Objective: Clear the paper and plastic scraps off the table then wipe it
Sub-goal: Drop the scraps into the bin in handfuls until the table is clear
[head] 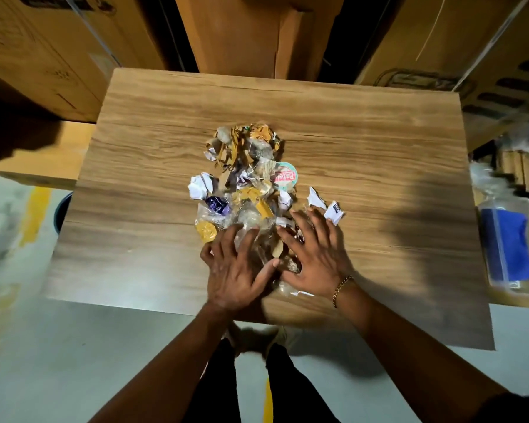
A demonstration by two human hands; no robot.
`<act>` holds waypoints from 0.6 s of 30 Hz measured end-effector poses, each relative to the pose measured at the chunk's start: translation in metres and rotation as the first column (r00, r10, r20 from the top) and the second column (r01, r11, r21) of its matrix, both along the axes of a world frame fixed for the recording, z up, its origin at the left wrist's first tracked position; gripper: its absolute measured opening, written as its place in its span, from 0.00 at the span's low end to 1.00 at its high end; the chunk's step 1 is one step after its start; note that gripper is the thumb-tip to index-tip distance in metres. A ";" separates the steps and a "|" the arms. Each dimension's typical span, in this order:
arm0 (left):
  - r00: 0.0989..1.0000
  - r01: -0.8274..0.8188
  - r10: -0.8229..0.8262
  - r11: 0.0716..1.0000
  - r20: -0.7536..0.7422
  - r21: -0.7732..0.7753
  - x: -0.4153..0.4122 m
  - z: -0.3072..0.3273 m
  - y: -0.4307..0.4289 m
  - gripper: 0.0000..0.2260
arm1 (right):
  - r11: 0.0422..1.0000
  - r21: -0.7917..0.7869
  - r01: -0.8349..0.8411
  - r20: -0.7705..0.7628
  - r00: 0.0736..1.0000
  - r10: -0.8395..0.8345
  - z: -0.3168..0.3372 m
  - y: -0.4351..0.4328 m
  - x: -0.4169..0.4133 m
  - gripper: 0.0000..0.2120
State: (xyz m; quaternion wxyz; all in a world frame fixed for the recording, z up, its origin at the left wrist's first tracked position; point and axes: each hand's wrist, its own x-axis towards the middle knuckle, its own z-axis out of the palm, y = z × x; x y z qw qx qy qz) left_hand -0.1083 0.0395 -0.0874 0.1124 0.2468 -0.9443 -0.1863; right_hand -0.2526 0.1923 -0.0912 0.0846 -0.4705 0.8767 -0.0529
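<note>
A heap of crumpled paper and plastic scraps lies in the middle of the wooden table, with white paper bits, brown strips, clear wrappers and a round label. My left hand and my right hand lie flat with fingers spread on the near end of the heap, pressing on clear plastic scraps between them. Two white paper scraps lie just beyond my right fingertips. A gold bracelet is on my right wrist.
Cardboard boxes stand behind and to the left of the table. A dark bin rim shows at the table's left edge. At the right, a clear container with a blue cloth sits on a lower surface. Grey floor lies below.
</note>
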 end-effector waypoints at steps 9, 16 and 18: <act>0.949 0.038 -0.058 0.997 0.309 0.071 -0.017 -0.026 -0.011 0.37 | 0.999 -0.027 -0.028 -0.047 0.999 0.027 -0.011 -0.009 -0.003 0.26; 0.967 0.018 -0.014 1.000 0.254 -0.015 -0.020 -0.031 -0.009 0.28 | 0.985 -0.174 -0.008 -0.052 0.999 -0.001 -0.016 -0.029 -0.005 0.17; 0.970 -0.002 0.010 0.999 0.242 -0.034 -0.021 -0.032 -0.008 0.25 | 0.984 -0.175 0.016 -0.034 0.999 -0.023 -0.016 -0.036 -0.005 0.14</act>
